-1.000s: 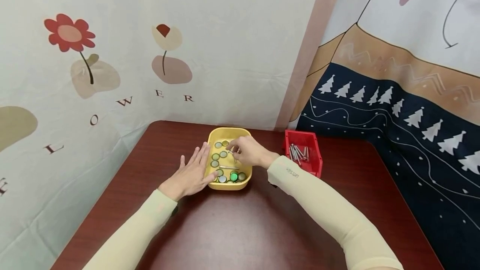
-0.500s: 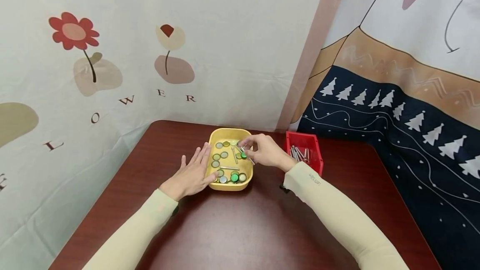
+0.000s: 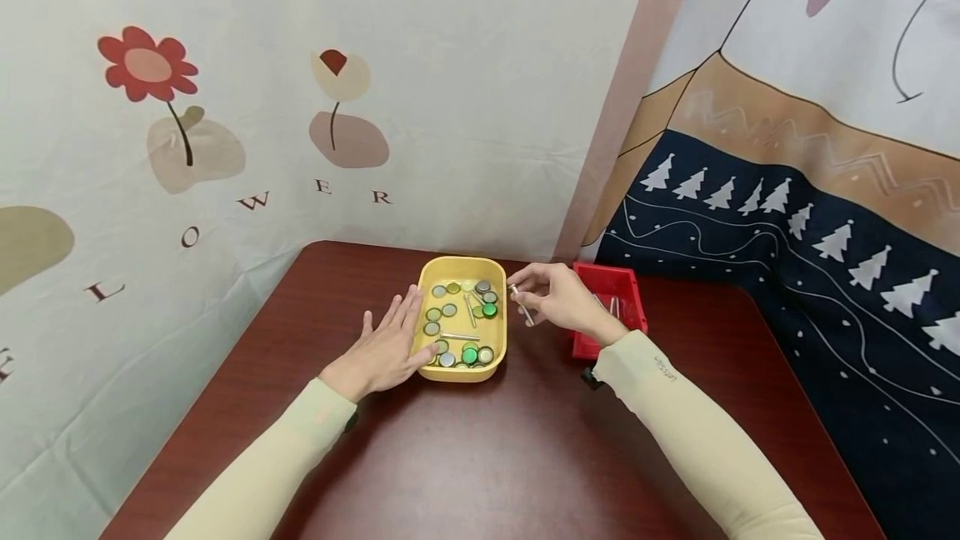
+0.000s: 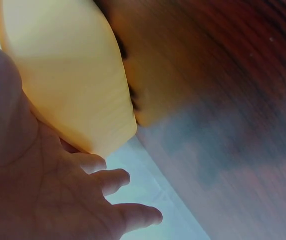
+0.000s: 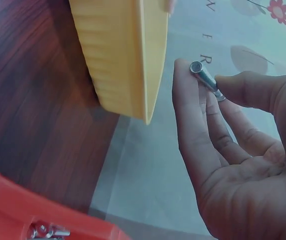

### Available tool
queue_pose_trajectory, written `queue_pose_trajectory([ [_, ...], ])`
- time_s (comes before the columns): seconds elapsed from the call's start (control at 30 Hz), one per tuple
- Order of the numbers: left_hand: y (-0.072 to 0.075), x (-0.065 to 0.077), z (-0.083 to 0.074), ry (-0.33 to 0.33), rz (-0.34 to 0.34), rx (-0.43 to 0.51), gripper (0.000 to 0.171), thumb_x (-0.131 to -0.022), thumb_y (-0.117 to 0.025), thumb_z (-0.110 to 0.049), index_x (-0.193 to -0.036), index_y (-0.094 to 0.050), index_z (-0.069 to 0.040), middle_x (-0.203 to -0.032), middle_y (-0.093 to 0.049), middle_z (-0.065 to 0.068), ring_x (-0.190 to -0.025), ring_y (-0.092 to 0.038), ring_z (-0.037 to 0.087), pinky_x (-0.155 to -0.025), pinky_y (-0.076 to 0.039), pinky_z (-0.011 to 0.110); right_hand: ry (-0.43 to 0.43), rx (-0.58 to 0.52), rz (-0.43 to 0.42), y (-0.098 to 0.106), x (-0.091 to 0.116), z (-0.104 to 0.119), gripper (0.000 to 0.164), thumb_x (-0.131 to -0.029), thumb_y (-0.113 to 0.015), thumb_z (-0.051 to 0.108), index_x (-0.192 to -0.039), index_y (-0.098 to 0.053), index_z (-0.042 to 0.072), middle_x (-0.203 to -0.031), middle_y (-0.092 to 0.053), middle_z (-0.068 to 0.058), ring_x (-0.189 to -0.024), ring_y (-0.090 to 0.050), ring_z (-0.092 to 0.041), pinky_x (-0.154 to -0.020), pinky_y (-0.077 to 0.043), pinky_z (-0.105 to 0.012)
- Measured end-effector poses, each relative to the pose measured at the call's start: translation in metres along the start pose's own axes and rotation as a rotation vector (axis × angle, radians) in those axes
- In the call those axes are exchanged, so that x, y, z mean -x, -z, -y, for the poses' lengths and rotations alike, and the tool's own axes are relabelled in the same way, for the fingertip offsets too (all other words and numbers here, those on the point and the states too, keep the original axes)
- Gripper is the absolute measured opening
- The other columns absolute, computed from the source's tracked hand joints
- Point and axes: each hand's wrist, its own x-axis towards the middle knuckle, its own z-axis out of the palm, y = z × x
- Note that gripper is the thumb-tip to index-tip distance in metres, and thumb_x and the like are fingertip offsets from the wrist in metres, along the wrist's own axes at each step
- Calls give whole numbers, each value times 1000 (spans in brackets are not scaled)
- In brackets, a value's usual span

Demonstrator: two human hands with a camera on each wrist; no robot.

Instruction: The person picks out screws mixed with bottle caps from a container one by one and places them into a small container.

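Note:
In the head view my right hand [image 3: 558, 298] pinches a silver metal bolt [image 3: 522, 307] between thumb and fingers, in the gap between the yellow tray [image 3: 465, 376] and the red bin [image 3: 639, 307]. The right wrist view shows the hollow round head of the bolt [image 5: 206, 80] pointing up from the fingertips. My left hand [image 3: 378, 352] lies with straight, spread fingers against the tray's left side, its thumb over the near corner. Inside the tray are several bottle caps, including a green cap [image 3: 490, 310], and loose bolts such as one lying crosswise [image 3: 459, 337].
Several more bolts [image 3: 615, 307] lie in the red bin, partly hidden by my right hand and wrist. Both containers stand near the back of the brown table [image 3: 450, 465]. A printed cloth [image 3: 465, 148] hangs right behind the table's far edge.
My right hand has moved right, out of the yellow tray toward the red bin, lifting a bolt clear. Caps on the tray's right side are uncovered. The left hand stays put.

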Motion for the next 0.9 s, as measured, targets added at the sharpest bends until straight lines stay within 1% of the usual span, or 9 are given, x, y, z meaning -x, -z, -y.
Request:
queue_pose_trajectory([
  [0.1,0,0,0,-2,-5,-2,99,-120,-56,-56,-187,-7,-2,-198,0,17,-183,-14,50,-134,-14,92,-7,-16,-15,5,3,-3,33,-111,-77,6,-143,-77,2,-122,-84,-20,-94,-84,-35,-80,-75,-50],
  [0.17,0,0,0,-3,-8,-1,99,-120,-56,-56,-187,-7,-2,-198,0,17,-183,-14,50,-134,-14,92,-7,-25,-24,8,6,-4,32,-111,-77,6,-143,-78,3,-123,-84,-20,-92,-84,-28,-77,-75,-47],
  [0.23,0,1,1,-4,-9,-1,99,-120,-56,-56,-187,-7,-2,-198,0,17,-183,-14,50,-134,-15,92,-6,-46,-32,11,8,-6,31,-111,-77,5,-142,-78,5,-123,-84,-21,-90,-83,-23,-76,-74,-45],
  [0.37,0,1,1,-8,-9,7,100,-120,-57,-55,-187,-6,-2,-198,-2,18,-182,-15,51,-134,-15,93,-13,-76,-42,17,12,-11,32,-111,-77,5,-143,-78,5,-122,-85,-22,-90,-83,-23,-76,-74,-47],
  [0.6,0,2,0,-10,2,22,100,-120,-56,-55,-187,-7,-1,-198,1,17,-183,-13,51,-134,-14,93,-35,-85,-67,30,19,-17,34,-111,-78,6,-145,-77,7,-124,-84,-23,-94,-83,-26,-78,-74,-46],
  [0.8,-1,2,-1,-4,-2,9,100,-120,-56,-56,-187,-6,-2,-198,2,17,-183,-14,50,-134,-14,92,-55,-51,-105,42,25,-22,34,-112,-77,7,-146,-77,7,-127,-83,-25,-96,-85,-25,-80,-74,-45],
  [0.9,0,2,0,-2,-6,8,100,-120,-56,-56,-187,-6,-2,-198,2,16,-183,-14,50,-134,-14,93,-61,-34,-120,48,28,-25,35,-112,-76,7,-147,-76,6,-129,-83,-25,-97,-86,-22,-81,-74,-45],
])
